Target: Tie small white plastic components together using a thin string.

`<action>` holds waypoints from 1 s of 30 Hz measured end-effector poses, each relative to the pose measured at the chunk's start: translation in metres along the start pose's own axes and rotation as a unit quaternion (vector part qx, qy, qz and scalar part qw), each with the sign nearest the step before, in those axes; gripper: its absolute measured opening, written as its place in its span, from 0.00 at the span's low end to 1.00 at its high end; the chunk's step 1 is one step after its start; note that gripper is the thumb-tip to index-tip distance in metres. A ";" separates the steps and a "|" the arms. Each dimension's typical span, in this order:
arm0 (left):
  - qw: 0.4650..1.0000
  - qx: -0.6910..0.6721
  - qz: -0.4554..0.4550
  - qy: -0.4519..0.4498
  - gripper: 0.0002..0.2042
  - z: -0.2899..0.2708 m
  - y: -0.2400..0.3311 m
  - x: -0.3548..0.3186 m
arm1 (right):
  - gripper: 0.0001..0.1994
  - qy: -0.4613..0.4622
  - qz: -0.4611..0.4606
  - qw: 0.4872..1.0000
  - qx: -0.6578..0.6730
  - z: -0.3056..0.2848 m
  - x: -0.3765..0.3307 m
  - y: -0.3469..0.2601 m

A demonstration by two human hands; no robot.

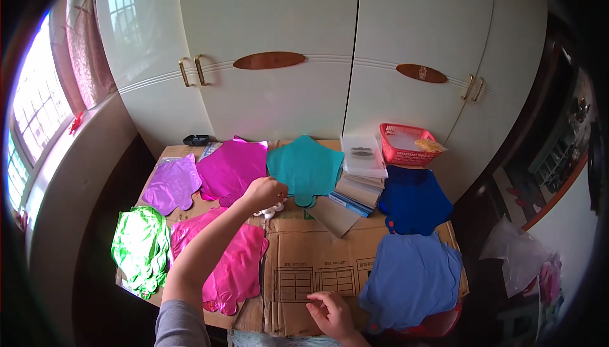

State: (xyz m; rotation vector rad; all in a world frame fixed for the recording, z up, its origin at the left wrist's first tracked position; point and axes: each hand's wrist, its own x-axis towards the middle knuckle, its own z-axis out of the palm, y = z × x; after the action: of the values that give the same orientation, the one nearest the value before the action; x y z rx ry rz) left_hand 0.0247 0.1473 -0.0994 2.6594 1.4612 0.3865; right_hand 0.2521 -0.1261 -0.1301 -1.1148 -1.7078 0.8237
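Observation:
My left hand (266,189) reaches to the middle of the cardboard, its fingers closed at the lower left edge of a teal flat star-shaped foil balloon (303,168). What they hold, if anything, is too small to make out. Just under that hand lies a white lumpy coil (273,211), partly covered by it. Close to the near edge, my right hand (331,316) rests over the cardboard (298,252), thumb and fingers apart and holding nothing. My left forearm crosses over a stack of pink flat foil balloons (238,261) and hides part of it.
Around the cardboard lie magenta (235,168), purple (172,185), green (141,248), dark blue (415,201) and light blue (415,277) foil balloons. Grey cards (358,188), a clear plastic box (363,157) and a red basket (406,157) stand far right. White cabinets (273,106) rise behind.

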 end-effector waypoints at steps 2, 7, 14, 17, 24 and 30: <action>1.000 0.004 0.006 -0.012 0.04 -0.001 -0.002 0.005 | 0.09 0.000 -0.011 1.000 -0.001 0.000 0.002 0.000; 0.996 0.046 0.075 0.002 0.05 -0.002 -0.005 0.004 | 0.07 0.008 -0.042 0.999 -0.006 0.000 0.003 0.003; 0.997 0.025 0.024 -0.070 0.08 -0.020 0.006 -0.003 | 0.07 -0.009 -0.008 1.000 -0.009 -0.002 0.002 -0.001; 0.994 0.036 0.000 -0.102 0.09 -0.022 0.007 -0.006 | 0.06 -0.008 -0.004 1.000 -0.006 -0.002 0.002 -0.002; 0.993 0.049 0.096 -0.052 0.08 -0.008 -0.007 -0.011 | 0.06 -0.009 -0.030 0.999 -0.021 0.001 0.002 0.000; 0.991 0.041 0.121 -0.027 0.07 0.002 -0.008 -0.012 | 0.06 -0.013 -0.044 0.998 -0.041 0.001 0.001 0.002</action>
State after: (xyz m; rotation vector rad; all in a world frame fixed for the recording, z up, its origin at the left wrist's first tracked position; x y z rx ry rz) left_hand 0.0124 0.1419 -0.1054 2.8974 1.1660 0.2736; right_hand 0.2512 -0.1242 -0.1314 -1.0799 -1.8115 0.7224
